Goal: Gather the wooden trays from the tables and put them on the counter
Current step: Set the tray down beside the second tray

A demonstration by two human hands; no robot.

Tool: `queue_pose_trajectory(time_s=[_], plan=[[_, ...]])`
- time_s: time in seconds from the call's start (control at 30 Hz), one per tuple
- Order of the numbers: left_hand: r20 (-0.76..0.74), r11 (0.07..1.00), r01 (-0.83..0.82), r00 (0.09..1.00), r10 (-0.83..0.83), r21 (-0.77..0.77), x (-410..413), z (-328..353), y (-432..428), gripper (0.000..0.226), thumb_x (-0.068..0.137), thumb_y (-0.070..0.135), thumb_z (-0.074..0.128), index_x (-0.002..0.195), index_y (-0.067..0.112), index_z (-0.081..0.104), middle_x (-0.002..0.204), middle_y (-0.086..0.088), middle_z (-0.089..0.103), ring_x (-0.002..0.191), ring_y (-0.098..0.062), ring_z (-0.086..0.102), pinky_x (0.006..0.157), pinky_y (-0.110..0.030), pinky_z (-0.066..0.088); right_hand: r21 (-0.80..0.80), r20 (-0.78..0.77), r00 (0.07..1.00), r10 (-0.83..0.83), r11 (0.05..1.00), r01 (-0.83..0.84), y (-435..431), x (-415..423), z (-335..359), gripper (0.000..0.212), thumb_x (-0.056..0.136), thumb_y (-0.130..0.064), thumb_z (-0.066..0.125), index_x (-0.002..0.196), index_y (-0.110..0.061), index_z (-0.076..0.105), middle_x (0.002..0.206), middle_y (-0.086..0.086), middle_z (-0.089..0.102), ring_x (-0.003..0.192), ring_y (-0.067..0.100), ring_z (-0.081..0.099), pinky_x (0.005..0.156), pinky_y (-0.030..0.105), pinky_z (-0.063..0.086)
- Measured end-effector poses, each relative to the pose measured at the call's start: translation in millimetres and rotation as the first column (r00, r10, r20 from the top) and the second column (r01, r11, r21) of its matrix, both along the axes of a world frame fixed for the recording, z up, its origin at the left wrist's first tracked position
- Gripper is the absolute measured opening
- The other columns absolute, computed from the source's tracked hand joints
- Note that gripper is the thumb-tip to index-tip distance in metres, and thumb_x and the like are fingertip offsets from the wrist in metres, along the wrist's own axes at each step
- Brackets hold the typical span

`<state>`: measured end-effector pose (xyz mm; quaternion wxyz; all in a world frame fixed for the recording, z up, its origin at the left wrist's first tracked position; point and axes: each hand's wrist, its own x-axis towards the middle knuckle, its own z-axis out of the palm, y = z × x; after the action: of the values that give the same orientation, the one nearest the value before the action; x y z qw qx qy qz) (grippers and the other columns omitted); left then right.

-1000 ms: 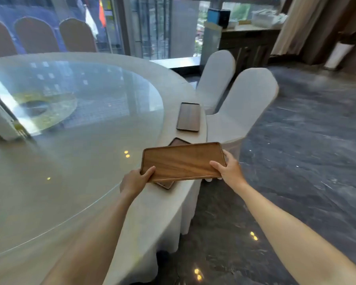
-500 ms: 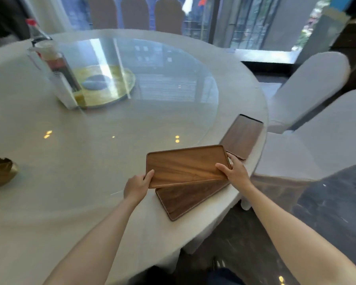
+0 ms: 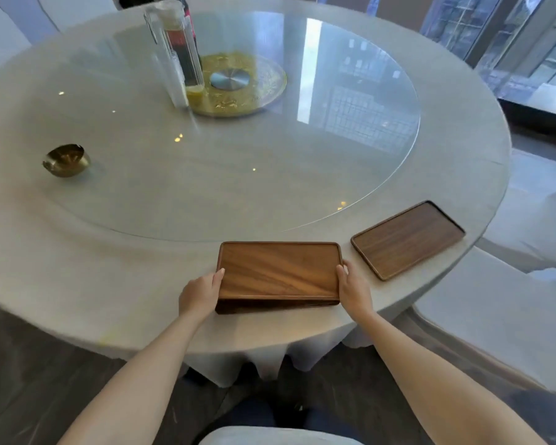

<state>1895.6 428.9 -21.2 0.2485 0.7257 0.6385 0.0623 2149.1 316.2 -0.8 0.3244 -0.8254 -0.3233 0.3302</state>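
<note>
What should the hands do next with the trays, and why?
Probably lift the stack and carry it right to the lone tray. The left hand and right hand grip its short ends, the lower tray looks squared underneath, and that one tray lies apart on the table.

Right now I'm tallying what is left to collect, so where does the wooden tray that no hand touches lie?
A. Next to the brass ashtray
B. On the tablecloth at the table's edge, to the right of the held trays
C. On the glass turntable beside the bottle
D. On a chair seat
B: the free tray lies flat on the cloth near the rim, right of the right hand, apart from it.
</note>
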Motion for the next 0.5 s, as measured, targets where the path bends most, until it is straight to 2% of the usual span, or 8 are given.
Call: queue_pose_trajectory(time_s=[0.07, 0.13, 0.27, 0.5], plan=[[-0.04, 1.0, -0.014, 0.999, 0.013, -0.02, -1.8, -3.4, -5.4, 0.055, 0.099, 0.04, 0.026, 0.081, 0.001, 0.06, 0.083, -0.016, 0.065, 0.085, -0.036, 0.062, 0.071, -0.037, 0.048, -0.043, 0.033, 0.998, 0.049, 0.998, -0.048, -1.7, 2.4, -4.6, 0.041, 0.1, -0.03, 0.028, 0.133, -0.011, 0.043, 0.122, 0.014, 0.061, 0.11, 0.03, 0.056, 0.087, 0.036, 0.042], [-0.079, 0.999, -0.001, 0.997, -0.002, -0.043, -3.6, -6.0, -8.2, 0.053, 0.099, 0.04, 0.024, 0.073, 0.004, 0.054, 0.077, -0.012, 0.059, 0.08, -0.034, 0.059, 0.067, -0.034, 0.043, -0.086, 0.06, 0.994, 0.095, 0.992, -0.09, -0.6, 3.9, -7.2, 0.04, 0.1, -0.029, 0.026, 0.133, -0.012, 0.042, 0.12, 0.014, 0.061, 0.108, 0.031, 0.056, 0.087, 0.038, 0.043], [-0.167, 0.998, 0.014, 0.986, -0.024, -0.061, -7.9, -10.2, -6.5, 0.051, 0.1, 0.039, 0.021, 0.07, 0.007, 0.048, 0.079, -0.013, 0.058, 0.074, -0.029, 0.051, 0.067, -0.032, 0.04, -0.184, 0.116, 0.97, 0.214, 0.964, -0.191, 4.3, 2.1, -8.0, 0.04, 0.1, -0.029, 0.023, 0.132, -0.01, 0.04, 0.114, 0.017, 0.061, 0.103, 0.033, 0.057, 0.085, 0.039, 0.043], [-0.176, 0.997, 0.001, 0.984, -0.015, -0.08, -10.6, -16.8, -5.7, 0.051, 0.1, 0.037, 0.02, 0.07, 0.007, 0.048, 0.073, -0.01, 0.055, 0.071, -0.028, 0.05, 0.065, -0.031, 0.04, -0.287, 0.25, 0.905, 0.344, 0.919, -0.271, 9.5, -1.7, -9.1, 0.038, 0.101, -0.027, 0.022, 0.13, -0.008, 0.036, 0.102, 0.02, 0.065, 0.092, 0.036, 0.062, 0.079, 0.042, 0.049]])
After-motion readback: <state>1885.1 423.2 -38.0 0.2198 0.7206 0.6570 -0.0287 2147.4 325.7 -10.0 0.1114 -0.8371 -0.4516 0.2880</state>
